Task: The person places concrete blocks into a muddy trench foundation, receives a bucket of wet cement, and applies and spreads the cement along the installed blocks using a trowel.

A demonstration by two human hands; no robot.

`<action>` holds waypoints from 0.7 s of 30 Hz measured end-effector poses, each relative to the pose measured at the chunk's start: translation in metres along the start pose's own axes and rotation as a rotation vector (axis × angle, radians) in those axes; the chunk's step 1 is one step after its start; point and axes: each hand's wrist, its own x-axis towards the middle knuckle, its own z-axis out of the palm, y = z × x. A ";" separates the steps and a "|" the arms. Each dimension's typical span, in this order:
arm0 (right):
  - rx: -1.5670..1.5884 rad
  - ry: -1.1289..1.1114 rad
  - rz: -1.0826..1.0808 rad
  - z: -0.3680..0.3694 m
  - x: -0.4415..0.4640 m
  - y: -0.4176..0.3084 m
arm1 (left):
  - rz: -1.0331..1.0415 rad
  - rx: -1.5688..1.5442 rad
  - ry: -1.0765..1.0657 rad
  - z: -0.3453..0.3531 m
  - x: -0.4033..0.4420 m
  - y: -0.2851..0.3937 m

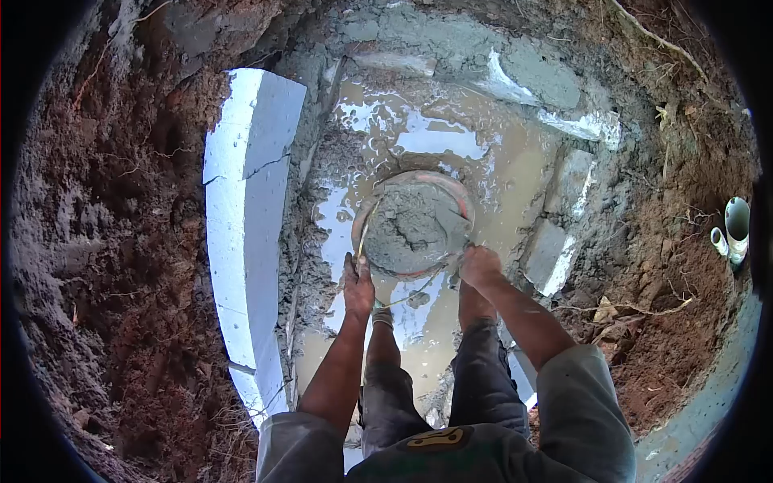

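Steady the basin (461, 196), mid-scene in muddy water (519, 165), with the left hand (358, 286) at its near-left rim — cannot tell whether gripping. With the right hand (481, 266) closed around the trowel (453, 229) — slide it flat through the mortar (398, 235).

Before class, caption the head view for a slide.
Left hand at a basin of wet mortar, right hand holding a trowel at its edge, over muddy water.

Room over muddy water (515, 165) beyond the basin (457, 190), white slab (251, 217) blocking left, blocks (549, 251) edging right
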 end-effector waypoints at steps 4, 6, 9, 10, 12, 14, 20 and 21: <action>0.130 0.026 -0.168 0.053 -0.005 -0.026 | -0.063 -0.257 0.181 0.020 0.015 -0.022; 0.242 0.021 -0.126 0.059 -0.007 -0.054 | -0.034 -0.207 0.187 0.022 0.011 -0.020; 0.312 0.047 -0.165 0.070 0.045 -0.087 | -0.025 -0.005 0.154 0.009 0.006 -0.003; 0.346 0.073 -0.214 0.082 0.054 -0.079 | 0.004 0.022 0.141 0.001 0.009 0.004; 0.379 0.109 -0.306 0.071 0.042 -0.058 | 0.032 0.049 0.109 -0.003 0.005 0.009; 0.380 0.084 -0.333 0.046 0.024 -0.041 | 0.099 0.049 0.112 0.000 0.012 0.009; 0.598 0.161 -0.519 0.021 0.018 0.007 | 0.053 0.000 0.198 -0.021 0.004 0.003; 0.603 0.153 -0.537 -0.008 0.005 0.009 | 0.044 -0.011 0.226 -0.025 0.007 0.005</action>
